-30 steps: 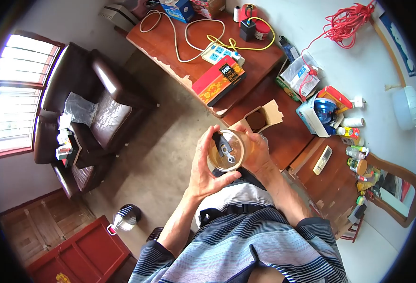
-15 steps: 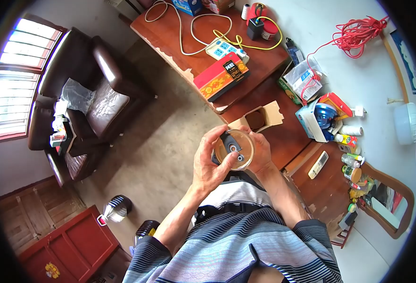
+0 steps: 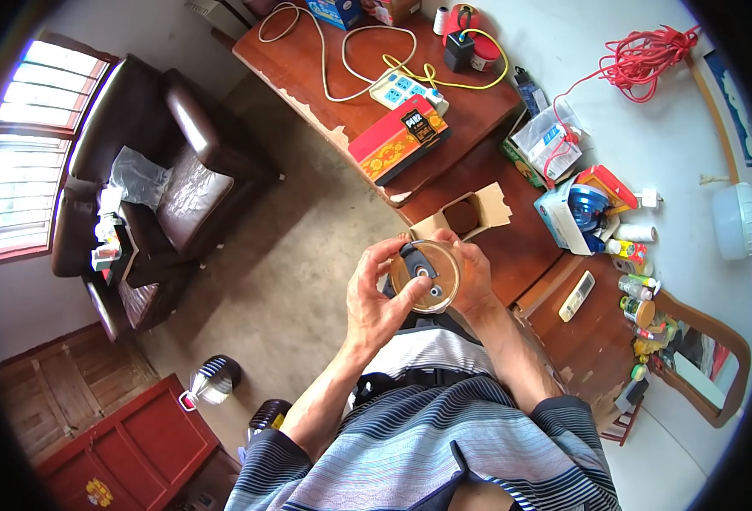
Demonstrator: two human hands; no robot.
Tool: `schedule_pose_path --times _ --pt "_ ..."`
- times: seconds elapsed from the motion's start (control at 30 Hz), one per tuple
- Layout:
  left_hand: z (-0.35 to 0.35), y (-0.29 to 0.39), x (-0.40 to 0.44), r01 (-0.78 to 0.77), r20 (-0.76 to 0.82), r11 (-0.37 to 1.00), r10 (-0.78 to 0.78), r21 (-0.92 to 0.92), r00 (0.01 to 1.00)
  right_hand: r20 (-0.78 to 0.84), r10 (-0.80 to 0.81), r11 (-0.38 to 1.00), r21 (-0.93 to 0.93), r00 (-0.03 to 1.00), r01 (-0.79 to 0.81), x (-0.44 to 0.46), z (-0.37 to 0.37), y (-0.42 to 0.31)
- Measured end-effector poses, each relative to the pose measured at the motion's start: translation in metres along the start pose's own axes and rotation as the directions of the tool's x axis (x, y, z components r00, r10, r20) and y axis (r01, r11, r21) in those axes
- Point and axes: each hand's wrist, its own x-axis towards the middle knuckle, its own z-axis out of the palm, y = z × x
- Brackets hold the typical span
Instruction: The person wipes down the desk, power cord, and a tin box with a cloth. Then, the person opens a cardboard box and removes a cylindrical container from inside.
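Between my two hands is a round, clear-rimmed container (image 3: 440, 274), with a dark curved piece and small ring-shaped parts showing on its top. My left hand (image 3: 376, 294) grips its left side, the thumb lying across the top near the rings. Closed round the right side is my right hand (image 3: 474, 281), its fingers partly hidden behind the container. It is held in front of my waist, above the floor by the table's edge. Just beyond it, an open cardboard box (image 3: 496, 207) with raised flaps rests on the table.
The brown table (image 3: 444, 189) carries a red and orange box (image 3: 399, 140), a power strip (image 3: 400, 88) with cables and a remote control (image 3: 576, 296). Bottles and a mirror (image 3: 706, 358) line the wall side. A dark armchair (image 3: 190, 200) stands to the left.
The container has tilted slightly and moved a little toward me, and the dark piece on its top now looks more curved. Both hands keep their hold.
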Motion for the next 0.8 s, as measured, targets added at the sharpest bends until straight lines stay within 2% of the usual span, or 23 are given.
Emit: schedule_pose_path --times 0.17,0.3,0.47,0.6,0.67,0.7,0.77,0.8 --pt "-0.002 -0.002 -0.004 0.065 0.013 0.993 -0.063 -0.104 0.998 -0.034 -0.017 0.999 -0.035 0.999 0.015 -0.001 -0.001 0.002" --pt "-0.004 -0.006 -0.006 0.09 0.019 0.989 -0.089 -0.113 0.996 -0.049 -0.014 0.998 -0.068 0.999 0.011 -0.002 -0.003 0.003" --pt "-0.011 -0.005 -0.003 0.062 0.083 0.996 -0.067 0.062 0.994 -0.019 0.011 1.0 -0.028 1.0 -0.012 -0.002 -0.011 0.006" --pt "-0.017 0.002 0.001 0.047 0.127 0.998 -0.051 0.04 0.991 -0.015 0.023 1.0 -0.005 1.0 -0.023 -0.003 -0.008 0.005" --pt "-0.013 0.013 0.0 -0.043 0.078 0.993 0.035 0.108 0.996 -0.006 0.018 1.0 -0.008 1.0 -0.018 -0.002 -0.008 0.005" --pt "-0.013 0.013 -0.001 -0.043 0.079 0.993 0.035 0.108 0.996 -0.006 0.017 1.0 -0.007 1.0 -0.017 -0.002 -0.007 0.004" --pt "-0.011 0.014 -0.003 -0.101 0.1 0.961 0.078 0.259 0.992 -0.046 0.021 0.998 -0.054 0.999 -0.024 -0.003 -0.006 0.002" --pt "-0.01 0.014 -0.004 -0.101 0.101 0.961 0.078 0.259 0.992 -0.046 0.02 0.998 -0.054 0.999 -0.023 -0.003 -0.006 0.002"
